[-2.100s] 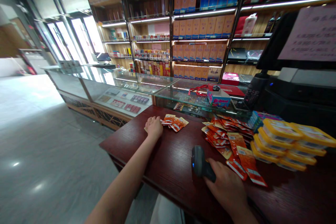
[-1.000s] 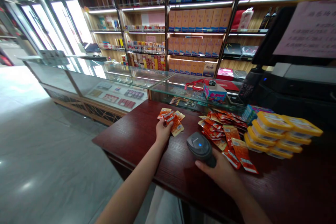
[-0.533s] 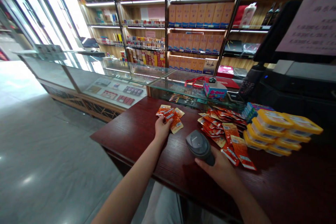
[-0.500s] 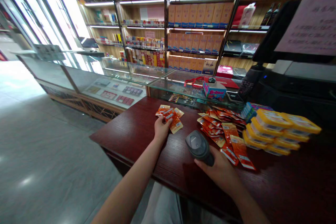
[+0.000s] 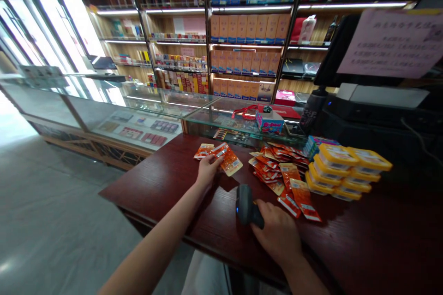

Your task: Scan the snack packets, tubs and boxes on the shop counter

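Note:
My left hand point(image 5: 208, 169) pinches an orange snack packet point(image 5: 230, 160), lifted a little off the dark wooden counter. Just behind it lies another orange packet point(image 5: 203, 150), partly covered. My right hand point(image 5: 277, 230) is wrapped round the handle of a dark grey barcode scanner point(image 5: 245, 205), whose head faces left with a small blue light showing. To the right of the scanner spreads a pile of orange packets point(image 5: 268, 163), several of them overlapping, with a loose packet point(image 5: 305, 199) at its near side.
Stacked yellow-lidded tubs point(image 5: 337, 156) stand right of the pile. Behind are a glass display case point(image 5: 204, 113), a colourful small box point(image 5: 270, 122) and a monitor with a pink paper sign point(image 5: 391, 44). The wooden counter's point(image 5: 148, 173) left edge drops to the floor.
My left hand has raised the orange packet off the counter. The scanner in my right hand has turned to point left, toward the packet. The view has shifted slightly to the right.

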### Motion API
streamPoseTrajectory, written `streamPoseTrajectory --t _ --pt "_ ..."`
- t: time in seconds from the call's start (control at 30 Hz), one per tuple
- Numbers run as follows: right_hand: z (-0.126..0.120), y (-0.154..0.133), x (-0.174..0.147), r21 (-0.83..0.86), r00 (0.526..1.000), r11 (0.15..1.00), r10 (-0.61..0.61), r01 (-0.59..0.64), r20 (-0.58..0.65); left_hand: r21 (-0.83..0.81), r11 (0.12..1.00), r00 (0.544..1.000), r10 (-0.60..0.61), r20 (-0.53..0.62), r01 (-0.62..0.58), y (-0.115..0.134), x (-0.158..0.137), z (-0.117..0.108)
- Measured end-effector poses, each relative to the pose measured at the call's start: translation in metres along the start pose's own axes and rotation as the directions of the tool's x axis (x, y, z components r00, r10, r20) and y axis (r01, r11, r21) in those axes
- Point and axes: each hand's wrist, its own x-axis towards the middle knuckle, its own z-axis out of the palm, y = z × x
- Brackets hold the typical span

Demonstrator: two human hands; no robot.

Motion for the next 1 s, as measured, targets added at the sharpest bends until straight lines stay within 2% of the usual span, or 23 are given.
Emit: streamPoseTrajectory --t 0.13,0.23,0.37,0.5,0.63,0.73,0.87,0.93,1.0 --pt "0.001 0.001 0.001 0.032 1.000 0.999 -0.008 0.009 -0.013 -0.032 0.972 0.969 -0.229 0.092 0.232 0.009 0.008 0.038" --pt "0.002 0.002 0.001 0.042 1.000 0.999 -0.009 0.010 -0.023 0.003 0.952 0.947 -0.306 0.100 0.307 0.008 0.017 0.067" --pt "0.001 0.002 0.001 0.053 1.000 0.999 -0.008 0.009 -0.018 0.136 0.955 0.962 -0.272 0.030 0.266 -0.003 0.026 0.097" --pt "0.001 0.003 0.001 0.042 1.000 0.999 -0.004 0.005 -0.011 0.238 0.949 0.976 -0.218 0.012 0.209 -0.016 0.028 0.114" --pt "0.001 0.004 0.001 0.043 1.000 0.999 -0.017 0.017 -0.006 0.423 0.882 0.970 -0.241 0.024 0.208 -0.025 0.029 0.117" --pt "0.001 0.004 0.002 0.057 1.000 0.998 -0.026 0.026 -0.004 0.623 0.779 0.992 -0.124 0.036 0.075 -0.029 0.031 0.113" --pt "0.001 0.005 0.002 0.057 1.000 0.998 -0.027 0.026 0.008 0.750 0.656 0.994 -0.005 0.113 -0.082 -0.026 0.031 0.098" --pt "0.001 0.005 0.002 0.046 0.999 0.999 -0.028 0.027 0.019 0.832 0.533 0.988 0.071 0.136 -0.153 -0.019 0.029 0.084" --pt "0.001 0.006 0.001 0.041 0.999 0.999 -0.028 0.027 0.023 0.915 0.347 0.973 0.166 0.158 -0.207 -0.010 0.027 0.067"
